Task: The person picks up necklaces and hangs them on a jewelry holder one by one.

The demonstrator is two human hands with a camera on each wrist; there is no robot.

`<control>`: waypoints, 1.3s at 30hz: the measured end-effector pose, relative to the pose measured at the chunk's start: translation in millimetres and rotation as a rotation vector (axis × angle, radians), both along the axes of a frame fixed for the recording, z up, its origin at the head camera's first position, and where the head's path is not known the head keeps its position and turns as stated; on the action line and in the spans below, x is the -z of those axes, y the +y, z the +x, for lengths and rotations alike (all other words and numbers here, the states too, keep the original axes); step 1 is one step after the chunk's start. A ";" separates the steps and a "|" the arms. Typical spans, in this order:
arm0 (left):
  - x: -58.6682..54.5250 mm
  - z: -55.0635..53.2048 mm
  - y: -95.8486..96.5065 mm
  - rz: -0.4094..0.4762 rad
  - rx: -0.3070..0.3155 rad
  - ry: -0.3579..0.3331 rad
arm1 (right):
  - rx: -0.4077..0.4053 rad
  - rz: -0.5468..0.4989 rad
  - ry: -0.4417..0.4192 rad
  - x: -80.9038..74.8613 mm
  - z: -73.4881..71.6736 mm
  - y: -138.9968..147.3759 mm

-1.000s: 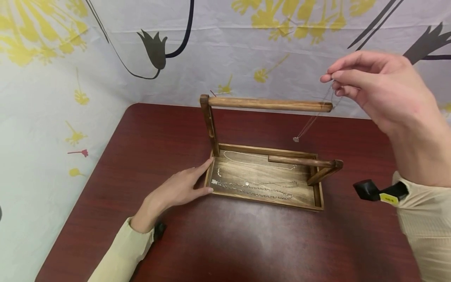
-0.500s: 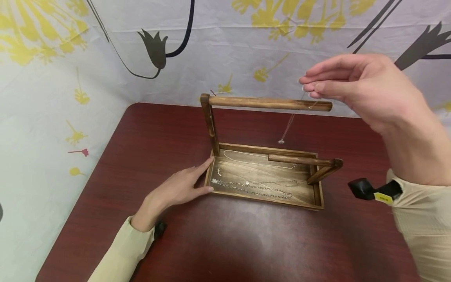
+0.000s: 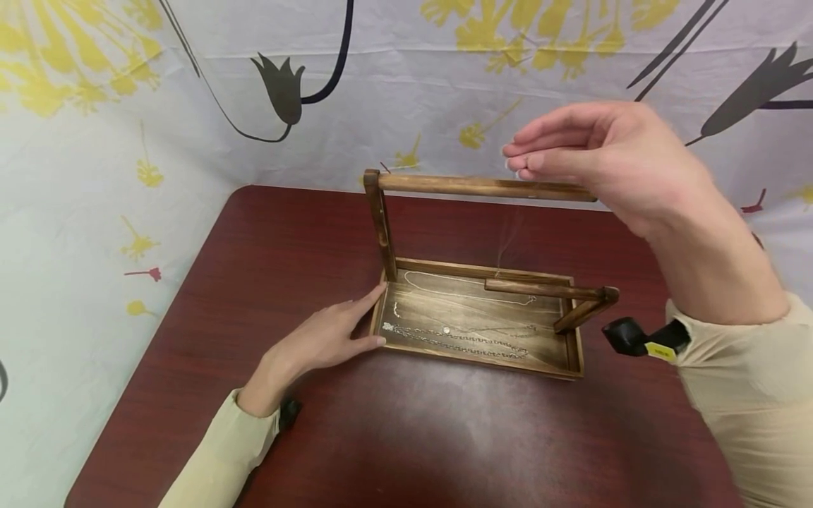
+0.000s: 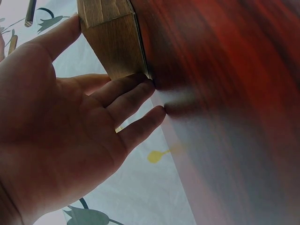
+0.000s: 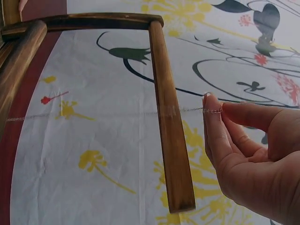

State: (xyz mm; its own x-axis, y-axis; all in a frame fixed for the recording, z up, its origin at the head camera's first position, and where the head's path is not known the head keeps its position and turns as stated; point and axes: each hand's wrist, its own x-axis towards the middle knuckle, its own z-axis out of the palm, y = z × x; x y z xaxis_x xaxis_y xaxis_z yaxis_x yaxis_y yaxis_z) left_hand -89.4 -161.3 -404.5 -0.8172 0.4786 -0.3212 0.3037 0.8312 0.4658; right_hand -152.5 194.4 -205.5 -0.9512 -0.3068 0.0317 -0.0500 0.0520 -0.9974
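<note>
My right hand pinches a thin silver necklace between thumb and fingertips, above the upper bar of a wooden jewelry stand. Its chain hangs down blurred past the bar towards the stand's tray; the right wrist view shows the chain running across the bar. Resting against the left end of the tray is my left hand, thumb near the front corner and index finger near the back one. From the left wrist, its fairly straight fingers touch the wooden end wall.
Inside the tray lie a pale chain, a chunky silver chain, a fine chain with a round pendant and a short piece. A lower bar juts leftward over the tray. A patterned cloth hangs behind the table.
My right hand has moved left along the upper bar, carrying the necklace; its hanging end has moved left and lower towards the tray. My left hand stays on the tray.
</note>
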 end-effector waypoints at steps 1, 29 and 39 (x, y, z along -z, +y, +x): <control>-0.1 0.1 0.0 -0.002 -0.001 0.000 | -0.009 -0.002 0.003 0.0 0.1 -2.9; 0.1 -0.4 2.2 -0.011 0.005 0.009 | -0.055 -0.007 0.032 4.6 -0.8 -60.7; -0.4 0.5 0.3 -0.009 0.009 0.015 | -0.058 0.002 0.038 6.5 -3.8 -79.2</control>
State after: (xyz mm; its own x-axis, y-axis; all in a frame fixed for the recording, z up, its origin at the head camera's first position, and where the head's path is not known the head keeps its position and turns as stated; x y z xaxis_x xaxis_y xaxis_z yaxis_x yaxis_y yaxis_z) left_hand -88.9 -161.0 -404.0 -0.8179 0.4829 -0.3129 0.3178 0.8325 0.4539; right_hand -156.3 115.2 -212.0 -0.9300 -0.3616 0.0666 -0.0908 0.0504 -0.9946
